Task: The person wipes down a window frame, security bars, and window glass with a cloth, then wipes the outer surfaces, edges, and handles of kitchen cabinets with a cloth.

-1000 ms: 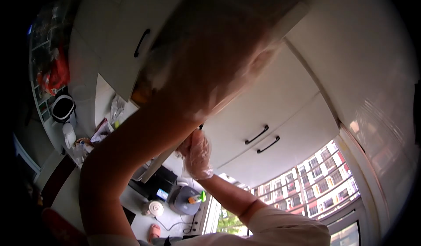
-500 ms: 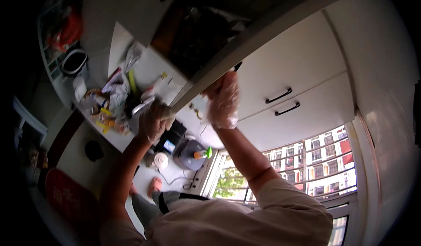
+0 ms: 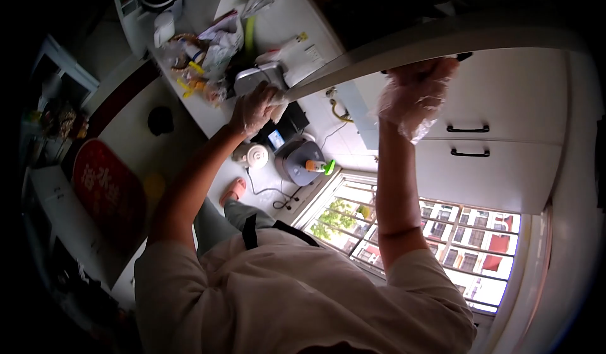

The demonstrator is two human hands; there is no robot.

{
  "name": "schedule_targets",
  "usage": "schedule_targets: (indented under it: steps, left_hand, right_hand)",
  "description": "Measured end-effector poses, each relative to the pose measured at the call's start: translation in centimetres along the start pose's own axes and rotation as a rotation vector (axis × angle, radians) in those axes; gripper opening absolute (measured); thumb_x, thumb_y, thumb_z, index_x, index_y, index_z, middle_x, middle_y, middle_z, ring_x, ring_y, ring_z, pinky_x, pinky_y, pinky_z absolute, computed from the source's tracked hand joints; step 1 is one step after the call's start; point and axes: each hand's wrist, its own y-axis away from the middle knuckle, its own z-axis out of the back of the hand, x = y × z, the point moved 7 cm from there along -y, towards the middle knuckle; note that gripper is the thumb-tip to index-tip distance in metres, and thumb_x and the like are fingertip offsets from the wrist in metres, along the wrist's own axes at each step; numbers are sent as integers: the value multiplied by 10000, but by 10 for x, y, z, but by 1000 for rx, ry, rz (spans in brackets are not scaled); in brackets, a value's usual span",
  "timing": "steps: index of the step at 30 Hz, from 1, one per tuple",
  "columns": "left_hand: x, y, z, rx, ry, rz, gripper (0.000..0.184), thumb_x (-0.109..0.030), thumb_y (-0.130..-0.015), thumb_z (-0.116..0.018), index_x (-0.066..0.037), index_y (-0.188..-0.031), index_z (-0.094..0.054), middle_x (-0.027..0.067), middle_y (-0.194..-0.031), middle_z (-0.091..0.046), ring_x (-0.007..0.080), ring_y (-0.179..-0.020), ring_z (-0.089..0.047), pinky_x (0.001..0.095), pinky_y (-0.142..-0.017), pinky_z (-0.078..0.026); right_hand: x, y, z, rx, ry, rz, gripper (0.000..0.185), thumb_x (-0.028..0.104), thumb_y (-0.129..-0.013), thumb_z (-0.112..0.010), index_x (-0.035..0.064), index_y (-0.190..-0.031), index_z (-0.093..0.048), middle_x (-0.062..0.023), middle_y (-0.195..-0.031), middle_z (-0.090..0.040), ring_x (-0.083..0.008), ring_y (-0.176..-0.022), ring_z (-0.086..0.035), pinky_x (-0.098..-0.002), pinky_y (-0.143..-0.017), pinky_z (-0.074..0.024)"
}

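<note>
Both my hands wear thin clear plastic gloves. My right hand [image 3: 413,95] is raised to a pale cabinet door [image 3: 353,70], fingers wrapped around its black handle [image 3: 466,56]; the handle's ends stick out on either side of the hand. At the near left end of the same door, my left hand [image 3: 257,109] is closed around the corner, though its fingertips are partly hidden. The door is seen almost edge-on, with a dark cabinet interior [image 3: 379,13] beyond it.
Below lies a counter crowded with bags and packets [image 3: 221,45], a grey appliance [image 3: 300,163], a white round-lidded container [image 3: 255,156] and a green-nozzled bottle [image 3: 322,166]. White cabinets [image 3: 517,101] with black handles hang at right, above a barred window [image 3: 442,240]. A red stool-like top [image 3: 107,183] stands left.
The view has turned, so the door edge now lies flatter across it. Both hands appear farther right and higher, more widely spaced, still on the door and handle.
</note>
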Motion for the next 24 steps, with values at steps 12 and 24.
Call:
schedule_targets:
  steps: [12,24]
  left_hand:
    - [17,83,-10,31,137,262,247,-38,-822,-578,-110,-1054,-539,99,-998,-589,356,-920,-615,435,-728,-517]
    - [-16,20,4,-174,238,90,241,45,-774,-578,-77,-981,-572,98,-856,-581,280,-774,-625,345,-677,-515]
  right_hand:
    - [-1,2,4,-111,124,71,371,433,-936,-537,104,-852,-387,-7,-664,-385,-115,-521,-399,-265,-459,-359]
    - [3,2,-1,66,108,120,762,742,-628,-713,115,-919,-393,9,-760,-383,-97,-563,-380,-254,-482,-359]
